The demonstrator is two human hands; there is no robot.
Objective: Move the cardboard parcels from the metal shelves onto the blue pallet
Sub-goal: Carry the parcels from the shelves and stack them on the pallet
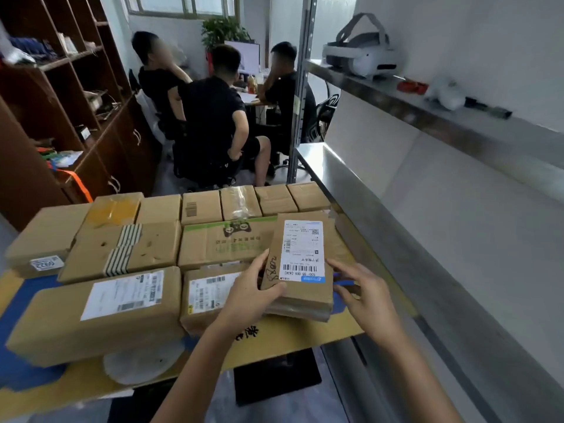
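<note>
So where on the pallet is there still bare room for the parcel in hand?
Bare cardboard sheet shows at the near right corner, between the labelled parcel and the metal shelf, under the held parcel the left hand grips. Left and behind, the other parcels sit closely packed.

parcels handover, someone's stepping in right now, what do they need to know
Left hand grips the small labelled parcel by its left edge. Right hand is open, fingers at the parcel's right edge.
That parcel is low over the near right corner of the pallet; I cannot tell whether it rests there.
Done: about a dozen parcels lie in rows on the pallet.
Left: set this one down, then check the metal shelves; no parcel shows on the parts in view.
</note>
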